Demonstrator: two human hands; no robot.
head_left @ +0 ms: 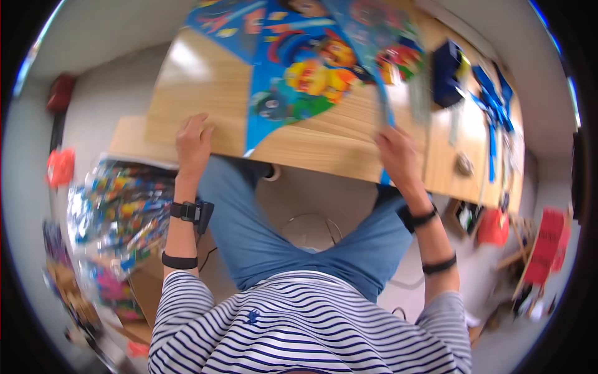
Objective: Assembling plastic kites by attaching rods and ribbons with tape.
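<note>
A glossy blue sheet printed with bright cartoon figures lies across the wooden table, its pointed corner hanging near the front edge. Part of it on the right is blurred and looks lifted. My right hand is closed around a narrow blue strip at that side; the strip's lower end shows below my fist at the table edge. My left hand rests at the table's front edge, left of the sheet, fingers loosely bent and apart, with nothing seen in it.
A dark blue box-like holder stands on the table's right part, beside a bundle of blue straps and a small beige lump. Shiny colourful plastic packages are heaped at my left. A red bag sits low at the right.
</note>
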